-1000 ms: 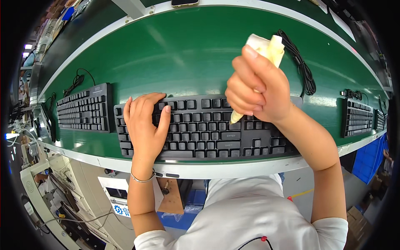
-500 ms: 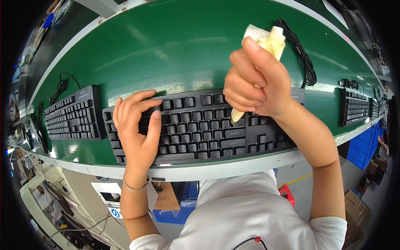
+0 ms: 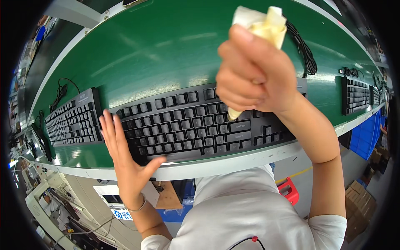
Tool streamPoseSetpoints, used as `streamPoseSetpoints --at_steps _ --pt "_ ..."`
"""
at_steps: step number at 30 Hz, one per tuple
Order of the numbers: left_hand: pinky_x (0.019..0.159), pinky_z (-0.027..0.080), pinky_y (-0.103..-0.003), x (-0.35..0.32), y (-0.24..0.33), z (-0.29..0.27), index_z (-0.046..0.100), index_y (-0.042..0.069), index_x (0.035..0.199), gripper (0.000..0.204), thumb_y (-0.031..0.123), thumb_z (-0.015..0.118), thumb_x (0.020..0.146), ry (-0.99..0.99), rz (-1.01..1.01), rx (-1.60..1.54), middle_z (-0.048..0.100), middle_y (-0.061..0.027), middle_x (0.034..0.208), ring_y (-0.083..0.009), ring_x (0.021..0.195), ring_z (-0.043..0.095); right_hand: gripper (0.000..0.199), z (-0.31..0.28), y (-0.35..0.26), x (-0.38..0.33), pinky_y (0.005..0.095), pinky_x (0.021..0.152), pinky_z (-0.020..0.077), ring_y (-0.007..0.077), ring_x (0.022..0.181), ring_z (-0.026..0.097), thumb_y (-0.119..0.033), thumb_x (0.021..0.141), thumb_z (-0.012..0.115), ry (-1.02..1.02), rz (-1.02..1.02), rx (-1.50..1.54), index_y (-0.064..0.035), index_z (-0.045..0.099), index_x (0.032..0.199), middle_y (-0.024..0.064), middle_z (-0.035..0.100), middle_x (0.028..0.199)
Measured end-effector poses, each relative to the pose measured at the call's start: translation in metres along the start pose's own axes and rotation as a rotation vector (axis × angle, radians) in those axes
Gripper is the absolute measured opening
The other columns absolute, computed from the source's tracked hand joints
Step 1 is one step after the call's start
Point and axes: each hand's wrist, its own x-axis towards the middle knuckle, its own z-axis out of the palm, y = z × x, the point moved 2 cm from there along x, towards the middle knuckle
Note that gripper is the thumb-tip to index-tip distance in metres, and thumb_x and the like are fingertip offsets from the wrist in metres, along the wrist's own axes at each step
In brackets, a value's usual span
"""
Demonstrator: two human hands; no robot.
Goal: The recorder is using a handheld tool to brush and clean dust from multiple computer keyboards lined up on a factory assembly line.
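Observation:
In front of me a black keyboard (image 3: 179,126) lies on the green table, slightly tilted, its near edge along the table's front rail. My right hand (image 3: 254,75) is a fist above the keyboard's right half, closed round a pale yellow wrapped stick (image 3: 270,28). White and yellow folds stick out above the thumb; a tapered tip shows below the fist, over the keys near the large enter key. What lies inside the wrapping is hidden. At the keyboard's left end rests my left hand (image 3: 129,160), fingers straight and thumb spread, with nothing in it.
Another black keyboard (image 3: 76,121) lies to the left, and further ones such as a keyboard (image 3: 354,95) stand at the right. A coiled black cable (image 3: 306,54) lies behind my right hand. The table's pale front rail (image 3: 233,170) runs before my body; blue crates (image 3: 364,133) stand beyond it.
My left hand has moved left and nearer, off the keys to the keyboard's left end, its fingers straightening. The keyboard has turned slightly. My right fist has shifted a little left and up.

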Motion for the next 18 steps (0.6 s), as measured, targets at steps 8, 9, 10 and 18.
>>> streamPoseSetpoints --at_steps 8,9,10,18 --pt "0.117 0.017 -0.051 -0.029 -0.035 -0.001 0.015 0.004 0.154 0.130 0.060 0.081 0.058 -0.179 -0.084 0.060 0.008 -0.0244 0.160 -0.0426 0.147 0.013 0.051 -0.015 0.024 0.000 0.0212 0.033 0.0178 0.0071 0.033 0.013 -0.037 0.106 0.026 0.004 -0.017 0.028 -0.0169 0.033 0.059 -0.0049 0.026 0.040" --pt "0.117 0.017 -0.051 -0.029 -0.037 -0.001 0.015 0.004 0.154 0.130 0.060 0.081 0.058 -0.180 -0.081 0.058 0.008 -0.0244 0.160 -0.0426 0.147 0.013 0.051 -0.015 0.024 0.001 0.0212 0.033 0.0178 0.0071 0.033 0.013 -0.037 0.106 0.026 0.008 -0.019 0.027 -0.0169 0.033 0.059 -0.0049 0.026 0.040" --pt "0.117 0.017 -0.051 -0.030 -0.038 -0.001 0.015 0.004 0.154 0.129 0.059 0.081 0.058 -0.182 -0.082 0.048 0.009 -0.0244 0.160 -0.0426 0.147 0.013 0.051 -0.016 0.024 0.001 0.0211 0.033 0.0178 0.0071 0.033 0.013 -0.037 0.106 0.026 0.014 -0.011 0.016 -0.0169 0.033 0.059 -0.0049 0.026 0.041" --pt "0.117 0.018 -0.050 -0.031 -0.042 -0.003 0.015 0.004 0.154 0.128 0.057 0.082 0.060 -0.189 -0.041 0.050 0.009 -0.0253 0.159 -0.0427 0.147 0.013 0.051 -0.017 0.029 -0.003 0.0209 0.033 0.0171 0.0072 0.034 0.014 -0.036 0.106 0.025 -0.018 -0.101 0.073 -0.0166 0.033 0.059 -0.0050 0.026 0.041"
